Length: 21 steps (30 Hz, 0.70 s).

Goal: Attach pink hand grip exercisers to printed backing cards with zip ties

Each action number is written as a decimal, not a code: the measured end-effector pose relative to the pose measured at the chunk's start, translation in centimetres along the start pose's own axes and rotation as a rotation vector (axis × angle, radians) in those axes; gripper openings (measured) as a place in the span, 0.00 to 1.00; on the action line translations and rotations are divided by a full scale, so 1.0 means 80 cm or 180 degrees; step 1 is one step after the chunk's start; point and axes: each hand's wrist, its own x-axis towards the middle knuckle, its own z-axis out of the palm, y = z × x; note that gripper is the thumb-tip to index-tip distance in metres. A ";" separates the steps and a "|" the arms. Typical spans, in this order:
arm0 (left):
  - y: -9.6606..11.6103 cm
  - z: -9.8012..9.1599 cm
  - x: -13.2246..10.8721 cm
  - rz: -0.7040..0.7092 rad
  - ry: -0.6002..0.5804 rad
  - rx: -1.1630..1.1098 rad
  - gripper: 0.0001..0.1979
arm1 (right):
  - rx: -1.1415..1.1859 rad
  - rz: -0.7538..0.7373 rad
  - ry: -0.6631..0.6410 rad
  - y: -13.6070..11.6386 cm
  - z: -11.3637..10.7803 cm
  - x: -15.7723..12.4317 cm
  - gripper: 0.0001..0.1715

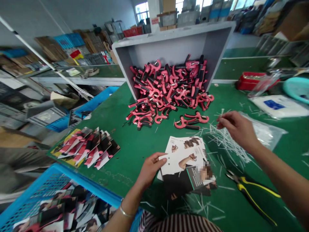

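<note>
Loosely, the left fingers (pixel 162 160) clamp a glossy printed card (pixel 185 164), while the right fingers (pixel 223 120) pinch together above thin white plastic slivers (pixel 227 141).

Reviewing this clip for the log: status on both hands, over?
Left hand gripping edge of printed card. Right hand hovering over white plastic strips. Yellow-handled pliers lying beside them.
</note>
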 end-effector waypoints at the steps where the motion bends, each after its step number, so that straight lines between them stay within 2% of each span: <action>1: -0.002 0.003 0.000 -0.0013 0.0012 -0.0003 0.19 | 0.0797 0.0208 0.0028 -0.024 0.002 -0.016 0.10; 3: -0.004 0.010 0.000 -0.0055 0.0034 -0.0006 0.20 | 0.1746 0.0461 -0.0120 -0.073 0.014 -0.053 0.08; 6: -0.001 0.022 -0.002 -0.0101 0.0006 0.0045 0.20 | 0.1906 0.0597 -0.0327 -0.126 0.046 -0.105 0.06; 8: 0.003 0.029 -0.004 -0.0091 -0.0051 0.0051 0.21 | 0.1862 0.0535 -0.0438 -0.141 0.065 -0.128 0.06; 11: 0.005 0.034 -0.006 -0.0033 -0.0089 0.0056 0.20 | 0.1649 0.0311 -0.0491 -0.141 0.080 -0.144 0.07; 17: -0.001 0.035 -0.008 0.0062 -0.0057 0.0114 0.20 | 0.0788 -0.0558 -0.0489 -0.127 0.084 -0.156 0.10; 21: 0.007 0.042 -0.010 0.0149 -0.0073 0.0135 0.19 | 0.0728 -0.0981 -0.0668 -0.123 0.091 -0.154 0.14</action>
